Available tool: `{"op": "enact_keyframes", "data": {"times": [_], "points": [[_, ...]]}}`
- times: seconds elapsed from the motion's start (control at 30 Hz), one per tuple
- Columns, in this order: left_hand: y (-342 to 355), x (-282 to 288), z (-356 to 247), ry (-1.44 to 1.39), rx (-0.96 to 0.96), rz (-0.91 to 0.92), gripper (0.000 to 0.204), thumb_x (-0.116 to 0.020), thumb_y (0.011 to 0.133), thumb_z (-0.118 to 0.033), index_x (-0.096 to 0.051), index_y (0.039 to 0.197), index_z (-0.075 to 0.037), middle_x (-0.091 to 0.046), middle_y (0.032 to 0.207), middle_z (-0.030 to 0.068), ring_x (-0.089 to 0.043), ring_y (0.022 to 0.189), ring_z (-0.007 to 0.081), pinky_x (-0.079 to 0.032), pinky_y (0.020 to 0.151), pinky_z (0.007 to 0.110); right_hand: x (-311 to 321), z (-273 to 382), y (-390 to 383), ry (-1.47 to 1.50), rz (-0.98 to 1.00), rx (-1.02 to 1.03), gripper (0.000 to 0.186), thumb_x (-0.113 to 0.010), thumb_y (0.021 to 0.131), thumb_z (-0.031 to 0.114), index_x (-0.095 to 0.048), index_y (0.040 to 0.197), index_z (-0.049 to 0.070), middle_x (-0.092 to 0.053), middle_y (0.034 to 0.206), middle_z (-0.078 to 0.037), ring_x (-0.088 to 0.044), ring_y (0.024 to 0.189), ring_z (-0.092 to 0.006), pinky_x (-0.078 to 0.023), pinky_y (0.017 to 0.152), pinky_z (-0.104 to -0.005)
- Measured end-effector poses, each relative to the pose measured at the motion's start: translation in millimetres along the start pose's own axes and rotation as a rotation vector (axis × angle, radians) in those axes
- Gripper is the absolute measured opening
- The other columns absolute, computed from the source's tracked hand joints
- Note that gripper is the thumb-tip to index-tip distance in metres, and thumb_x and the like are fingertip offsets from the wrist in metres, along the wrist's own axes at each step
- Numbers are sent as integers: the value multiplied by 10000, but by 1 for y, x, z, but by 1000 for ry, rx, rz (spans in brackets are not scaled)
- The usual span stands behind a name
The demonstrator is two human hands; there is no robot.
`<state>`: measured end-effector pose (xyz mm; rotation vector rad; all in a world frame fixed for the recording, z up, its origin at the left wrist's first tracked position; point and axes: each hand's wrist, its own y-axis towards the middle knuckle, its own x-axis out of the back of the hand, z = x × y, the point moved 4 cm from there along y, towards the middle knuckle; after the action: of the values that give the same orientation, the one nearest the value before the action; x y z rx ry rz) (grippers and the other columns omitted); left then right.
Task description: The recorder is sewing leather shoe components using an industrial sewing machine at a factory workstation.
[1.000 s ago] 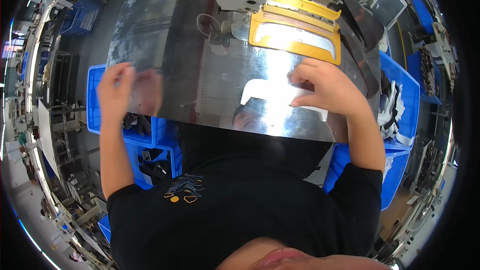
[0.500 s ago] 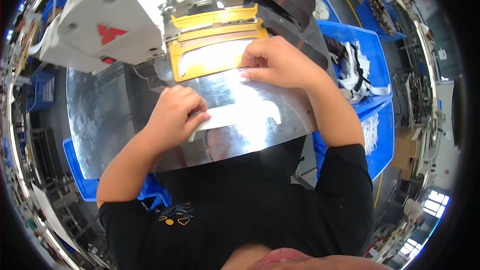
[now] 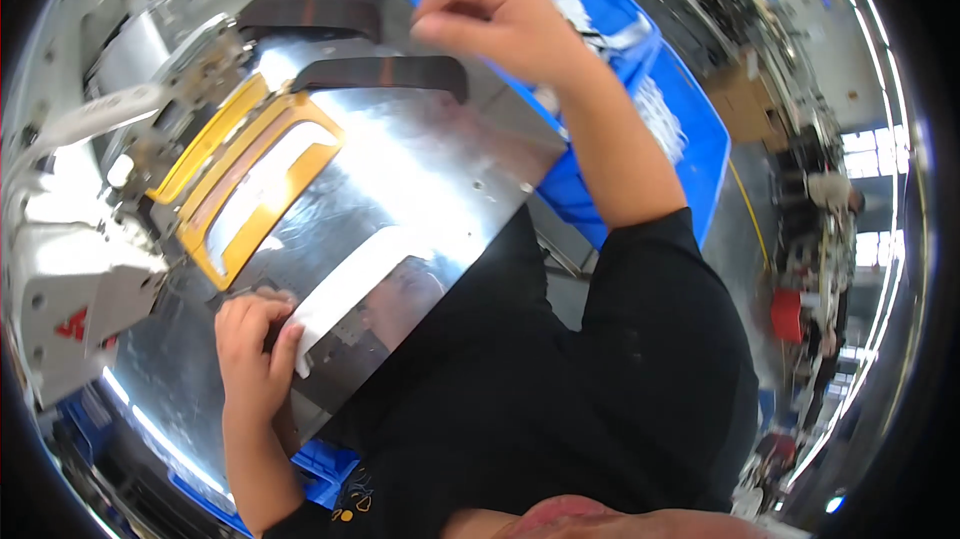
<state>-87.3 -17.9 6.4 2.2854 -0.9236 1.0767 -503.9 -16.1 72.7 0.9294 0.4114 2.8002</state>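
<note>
My left hand (image 3: 270,339) is at the near end of a curved white strip (image 3: 350,294) on the steel table (image 3: 440,169), fingers curled against it. My right hand (image 3: 460,19) is raised at the back right, over the table's edge by the blue bin, fingers curled together; what they hold, if anything, I cannot make out. Near it lie dark curved pieces (image 3: 400,76) with a red stripe. Left of the white strip is a yellow frame (image 3: 301,178) with a white piece inside, attached to machine parts.
A white industrial machine (image 3: 50,289) stands at the left. Blue bins (image 3: 705,189) with white and dark material border the table on the right; another blue bin (image 3: 325,469) is below left. A cardboard box (image 3: 745,99) and a person (image 3: 830,192) are farther right.
The view has swung right. My right hand has left the yellow frame and moved outward to the dark pieces and bin. My left hand remains at the white strip's end.
</note>
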Motion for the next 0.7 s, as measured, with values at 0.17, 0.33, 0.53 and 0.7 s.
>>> {"op": "enact_keyframes", "data": {"times": [0.17, 0.33, 0.53, 0.7], "points": [[5, -3, -3, -77, -65, -3, 158, -716, 930, -169, -687, 1003, -32, -678, 1012, 147, -611, 990, 357, -465, 933, 427, 172, -135, -130, -570, -482, -473, 335, -780, 975, 336, -783, 1067, 13, -781, 912, -65, -689, 834, -129, -551, 779, -307], [6, -8, 8, -95, -104, 16, 199, -620, 1028, -185, -668, 1036, 8, -663, 1024, 158, -618, 1004, 320, -487, 929, 410, 265, -264, -350, -978, -352, -1067, 564, -817, 838, 545, -799, 1076, 34, -791, 1113, -194, -751, 1077, -341, -578, 949, -448], [-4, -11, 17, -62, -37, -15, 370, -616, 1063, -363, -673, 1036, 2, -653, 995, 142, -597, 956, 315, -476, 882, 410, 180, -260, -419, -1001, -343, -1268, 1023, -877, 755, 612, -525, 1543, 62, -479, 1623, -245, -512, 1458, -391, -450, 1169, -478], [-3, -12, 17, -78, 2, -20, 476, -614, 1057, -447, -635, 1028, 28, -587, 966, 117, -594, 921, 245, -480, 844, 363, 176, -272, -399, -1060, -311, -1234, 1232, -931, 691, 591, -356, 1652, 77, -356, 1697, -242, -423, 1529, -392, -401, 1200, -554]]}}
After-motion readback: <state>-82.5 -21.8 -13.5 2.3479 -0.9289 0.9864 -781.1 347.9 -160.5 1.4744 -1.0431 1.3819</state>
